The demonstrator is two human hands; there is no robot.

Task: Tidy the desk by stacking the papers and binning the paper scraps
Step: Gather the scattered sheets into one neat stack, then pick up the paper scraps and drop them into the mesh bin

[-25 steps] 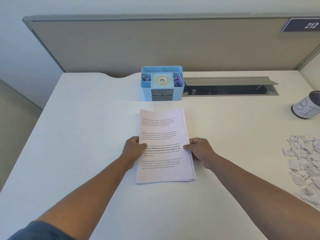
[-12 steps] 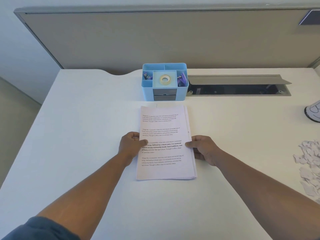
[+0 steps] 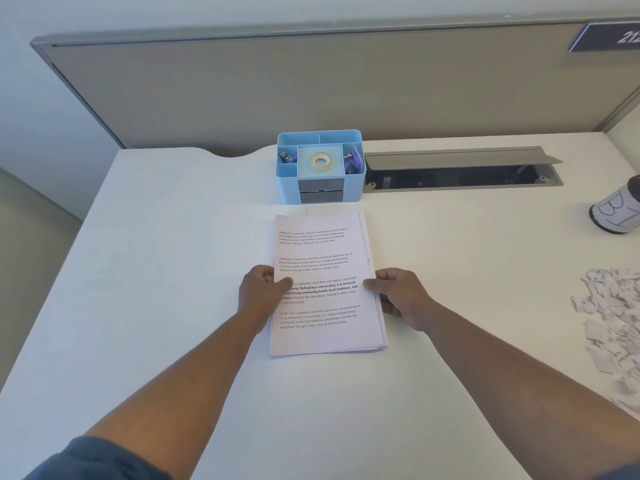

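In the middle of the white desk (image 3: 156, 271), just in front of a blue organiser (image 3: 320, 188), lies the stack of papers (image 3: 325, 265), printed side up; the left hand (image 3: 261, 292) pinches its left edge, thumb on top, and the right hand (image 3: 398, 294) grips its right edge likewise. Well apart, at the desk's right edge, lie the paper scraps (image 3: 609, 317); beyond them stands a cup (image 3: 616, 211).
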